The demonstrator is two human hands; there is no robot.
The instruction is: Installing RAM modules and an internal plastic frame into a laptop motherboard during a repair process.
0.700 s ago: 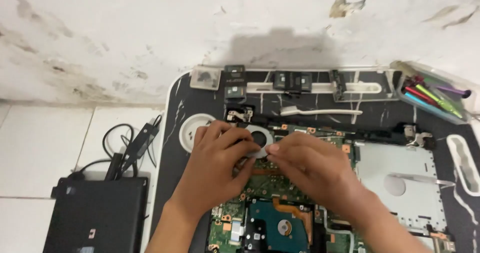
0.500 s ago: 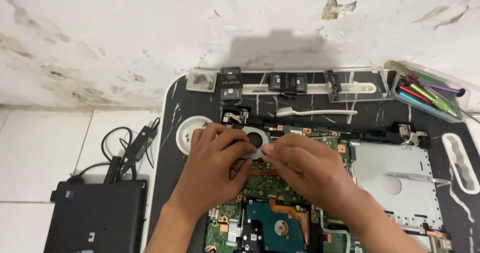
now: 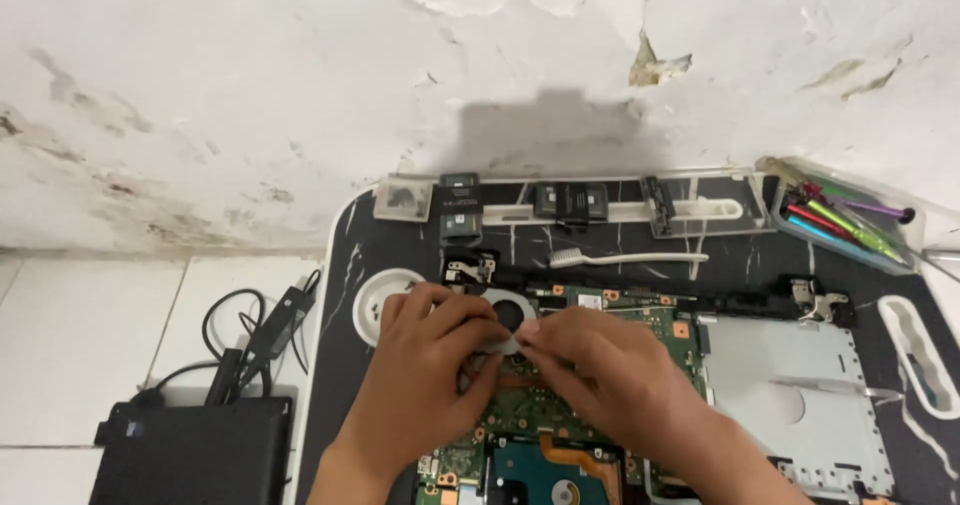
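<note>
Count on inspection: two hands, left hand (image 3: 425,380) and right hand (image 3: 600,380). One green circuit board (image 3: 640,330). One white toothbrush (image 3: 625,258). One clear tray of coloured tools (image 3: 840,227). One white round dish (image 3: 385,300). One black box (image 3: 195,455) on the floor. One silver metal plate (image 3: 790,385).

Green circuit board (image 3: 560,395) lies flat in the opened laptop base, center of mat, partly covered by both hands. Round black cooling fan (image 3: 508,314) sits at board's top-left corner, w/ a small pale strip (image 3: 505,346) pinched just below it.
</note>
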